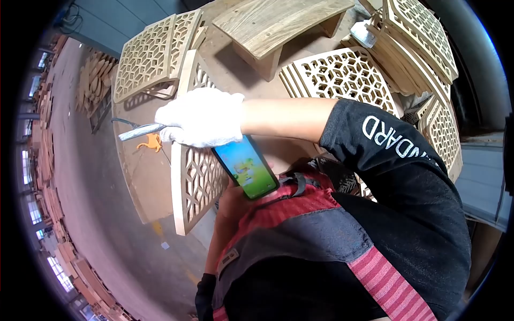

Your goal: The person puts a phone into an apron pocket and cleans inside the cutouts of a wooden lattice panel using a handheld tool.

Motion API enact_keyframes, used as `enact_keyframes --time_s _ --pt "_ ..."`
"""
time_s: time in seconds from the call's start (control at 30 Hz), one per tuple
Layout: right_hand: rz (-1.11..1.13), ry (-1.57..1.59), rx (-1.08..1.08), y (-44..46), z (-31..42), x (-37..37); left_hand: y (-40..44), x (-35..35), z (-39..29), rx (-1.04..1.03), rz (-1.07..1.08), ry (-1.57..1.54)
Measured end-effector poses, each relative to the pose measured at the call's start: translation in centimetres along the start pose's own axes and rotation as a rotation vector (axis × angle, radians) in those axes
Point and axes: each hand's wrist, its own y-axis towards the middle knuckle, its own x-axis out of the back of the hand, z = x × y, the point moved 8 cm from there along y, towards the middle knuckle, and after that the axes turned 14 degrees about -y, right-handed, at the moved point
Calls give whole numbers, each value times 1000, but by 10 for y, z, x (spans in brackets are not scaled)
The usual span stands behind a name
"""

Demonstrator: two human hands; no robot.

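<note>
Nearest to the camera are the dark shirt (423, 206) and the red and grey apron (316, 230), seen in the head view. Before them, the left hand (231, 203) is bare and curled around the lower part of a phone (249, 170), supporting it from below, with the lit screen turned up, probably so that the eyes can see it. The right hand (206, 117), in a white glove, crosses above the phone's upper end. Its fingers are closed on a long grey piece (140, 131), whose free end points outward, maybe to keep it apart from the phone. One lattice panel (198, 184) stands on its edge under and beside the gloved hand; what supports it, I cannot tell. An orange object (153, 142) lies on the table (140, 187), near the grey piece. Farther away, other lattice panels (345, 75) are placed around a wooden bench (281, 24).
</note>
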Motion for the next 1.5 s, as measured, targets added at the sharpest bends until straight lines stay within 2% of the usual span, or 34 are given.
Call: enact_keyframes --time_s 0.13,0.23,0.47,0.6,0.63,0.7,0.83,0.97,1.1,1.13,1.23,1.43,1.5 --pt "32 29 -43 1 2 3 1 -23 0 44 253 -77" --pt "27 23 -53 2 3 3 -5 -37 0 12 310 -157" --pt "-81 38 19 1 7 6 -15 -17 -13 -105 143 -77" --pt "-30 -3 3 1 11 6 -35 -7 -22 -73 188 -12" --pt "-37 0 6 2 12 6 -44 -3 -27 -82 130 108" --pt "-46 2 8 4 13 3 -58 29 -29 -58 208 285" --pt "-89 89 56 4 17 4 -93 34 -28 -62 185 366" --pt "-105 34 62 7 21 4 -114 49 -24 -82 97 493" --pt "-69 50 61 9 27 5 -123 59 -18 -65 76 740" --pt "-47 47 43 10 29 7 -125 63 -7 3 34 573" --pt "-24 42 30 12 34 8 -125 67 -8 -113 86 402" --pt "-17 41 21 10 35 13 -133 89 -14 -362 -176 508" --pt "-53 50 33 9 34 12 -128 96 -10 -418 -144 499"
